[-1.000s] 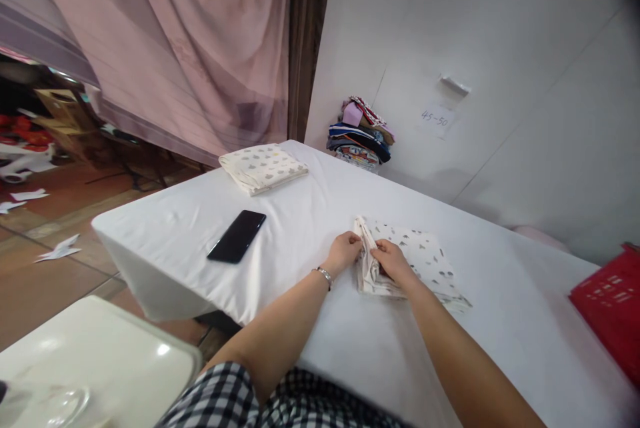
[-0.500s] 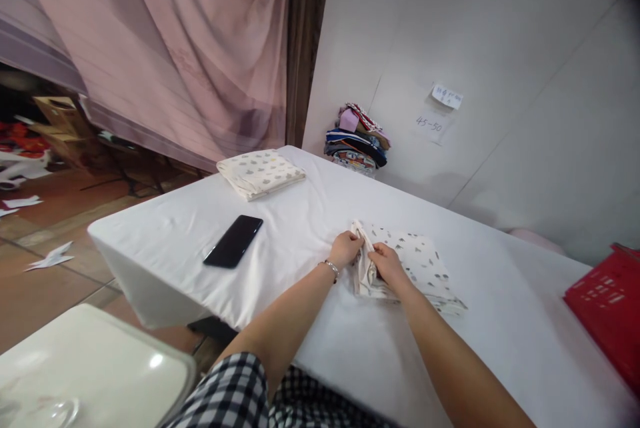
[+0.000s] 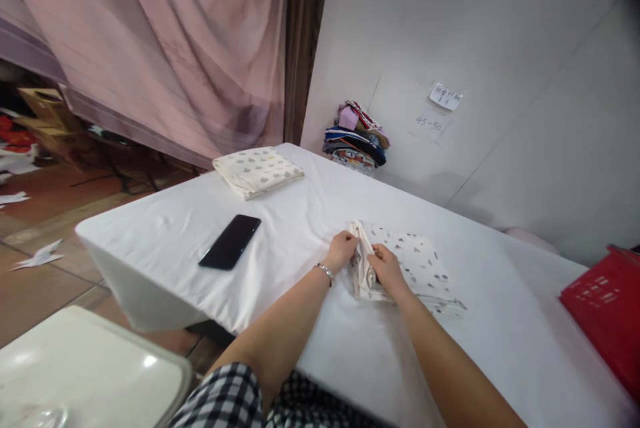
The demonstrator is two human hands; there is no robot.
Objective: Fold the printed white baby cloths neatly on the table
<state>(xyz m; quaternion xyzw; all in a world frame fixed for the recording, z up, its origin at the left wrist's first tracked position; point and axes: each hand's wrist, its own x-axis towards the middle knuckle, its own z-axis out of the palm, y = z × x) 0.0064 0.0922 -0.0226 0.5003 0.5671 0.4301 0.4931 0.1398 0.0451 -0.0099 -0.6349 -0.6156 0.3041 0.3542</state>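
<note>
A folded white cloth with small grey prints (image 3: 420,265) lies in the middle of the white table (image 3: 300,228). My left hand (image 3: 343,250), a bracelet on its wrist, pinches the cloth's left edge with closed fingers. My right hand (image 3: 387,269) is closed on the same bunched edge, just to the right of the left hand. Both forearms reach in from the lower centre.
A black phone (image 3: 230,242) lies on the table to the left. A second folded printed cloth (image 3: 257,171) sits at the far left corner. A pile of coloured clothes (image 3: 357,137) rests against the wall. A red basket (image 3: 607,311) is at the right edge. A white chair (image 3: 85,375) stands lower left.
Both hands stay on the cloth's left edge and have shifted only slightly along the fold. The view has drifted a little.
</note>
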